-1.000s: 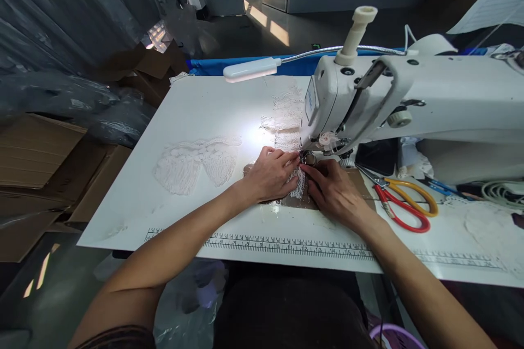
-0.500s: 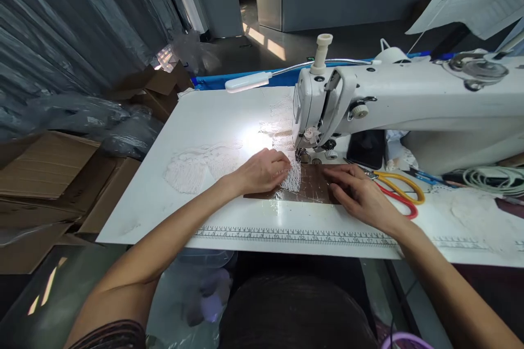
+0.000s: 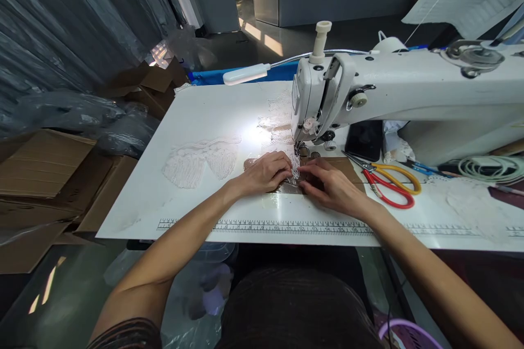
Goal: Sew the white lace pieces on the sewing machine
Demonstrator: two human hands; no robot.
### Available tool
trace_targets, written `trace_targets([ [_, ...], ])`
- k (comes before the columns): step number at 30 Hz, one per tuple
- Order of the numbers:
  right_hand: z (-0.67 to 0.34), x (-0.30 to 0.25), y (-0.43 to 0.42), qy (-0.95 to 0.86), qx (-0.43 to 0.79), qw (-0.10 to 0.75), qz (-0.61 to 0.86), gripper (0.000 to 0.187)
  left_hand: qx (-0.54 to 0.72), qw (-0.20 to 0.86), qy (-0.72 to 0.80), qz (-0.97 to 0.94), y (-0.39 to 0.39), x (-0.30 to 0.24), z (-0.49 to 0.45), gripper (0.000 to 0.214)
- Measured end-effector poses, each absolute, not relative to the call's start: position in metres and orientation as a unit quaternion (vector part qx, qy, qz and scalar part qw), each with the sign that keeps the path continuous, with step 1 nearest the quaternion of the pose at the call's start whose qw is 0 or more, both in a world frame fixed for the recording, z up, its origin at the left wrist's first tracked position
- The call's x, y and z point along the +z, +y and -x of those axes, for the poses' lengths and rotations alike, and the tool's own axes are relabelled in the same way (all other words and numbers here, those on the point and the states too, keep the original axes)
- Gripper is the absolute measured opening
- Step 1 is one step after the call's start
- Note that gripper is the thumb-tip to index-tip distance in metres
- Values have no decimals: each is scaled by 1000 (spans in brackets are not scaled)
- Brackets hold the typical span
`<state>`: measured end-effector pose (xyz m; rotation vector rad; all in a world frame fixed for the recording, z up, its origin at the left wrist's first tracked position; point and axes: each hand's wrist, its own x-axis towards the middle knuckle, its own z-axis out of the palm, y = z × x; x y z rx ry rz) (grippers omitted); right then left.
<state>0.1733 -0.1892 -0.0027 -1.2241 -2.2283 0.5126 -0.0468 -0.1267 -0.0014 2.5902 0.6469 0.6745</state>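
A white sewing machine [image 3: 315, 101] stands over the table, with its presser foot [image 3: 298, 147] just beyond my hands. A narrow piece of white lace [image 3: 295, 166] runs down from the foot between my two hands. My left hand [image 3: 268, 172] lies to its left, fingers bent and closed on the lace's left edge. On the other side, my right hand [image 3: 331, 186] pinches the lace's right edge between thumb and fingers. Beneath them is a brown, shiny flat plate [image 3: 347, 168], partly covered by the hands and lace.
Scissors with red and yellow handles [image 3: 388, 185] lie right of my right hand, near a dark phone [image 3: 365, 140]. More lace [image 3: 196, 161] is spread at left. A white lamp [image 3: 246, 73] hangs behind. A printed ruler [image 3: 315, 229] follows the front edge; cardboard boxes [image 3: 45, 174] stand left.
My right hand has moved left from the brown plate to the lace edge. The lace is now gathered narrower between both hands. The scissors' blades and handles show more fully.
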Motion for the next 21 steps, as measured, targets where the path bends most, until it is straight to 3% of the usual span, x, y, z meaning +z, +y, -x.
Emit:
trace_targets([
  [4,-162,0,-181,-824,183,237,480,14,283,165,210,-921,-125,-4,47,16],
  [7,-160,-1,-179,-806,198,271,487,13,313,159,184,-918,-120,-7,48,18],
  [10,-162,-4,-181,-793,167,287,511,19,346,187,196,-898,-116,-7,49,13],
  [14,-162,-11,-190,-837,91,220,493,36,348,194,199,-895,-113,-4,51,13],
  [21,-162,-17,-197,-845,98,236,470,33,263,109,170,-944,-117,-12,52,14],
])
